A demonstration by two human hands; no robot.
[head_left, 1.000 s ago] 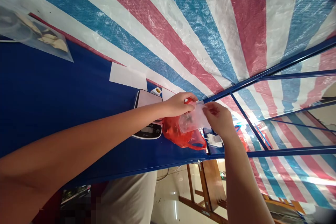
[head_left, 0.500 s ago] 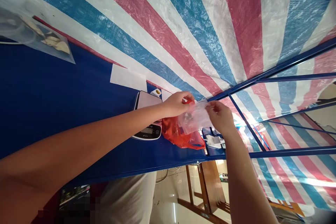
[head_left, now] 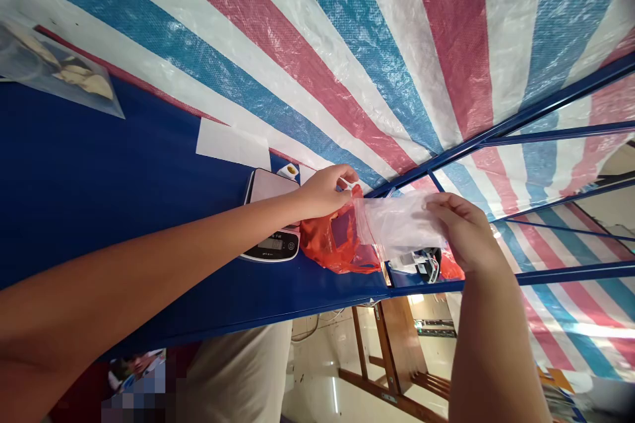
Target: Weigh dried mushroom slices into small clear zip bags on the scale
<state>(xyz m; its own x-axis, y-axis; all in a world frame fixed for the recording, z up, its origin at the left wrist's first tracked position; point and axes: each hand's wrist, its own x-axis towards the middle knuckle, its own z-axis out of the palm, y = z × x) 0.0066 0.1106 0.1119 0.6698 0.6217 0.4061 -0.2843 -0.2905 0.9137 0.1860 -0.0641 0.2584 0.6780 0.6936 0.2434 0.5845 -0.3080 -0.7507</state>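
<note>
The left hand (head_left: 326,192) pinched the red bag (head_left: 321,241), the right hand (head_left: 462,228) a clear bag (head_left: 399,223). Parting them seemed the step, next needing gentle pulling.

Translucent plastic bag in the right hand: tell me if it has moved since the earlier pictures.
Yes. The translucent plastic bag has moved rightward in the view, farther from the digital scale, along with the right hand.

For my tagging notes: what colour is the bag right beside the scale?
Red; the bag shows best in the head view.
</note>
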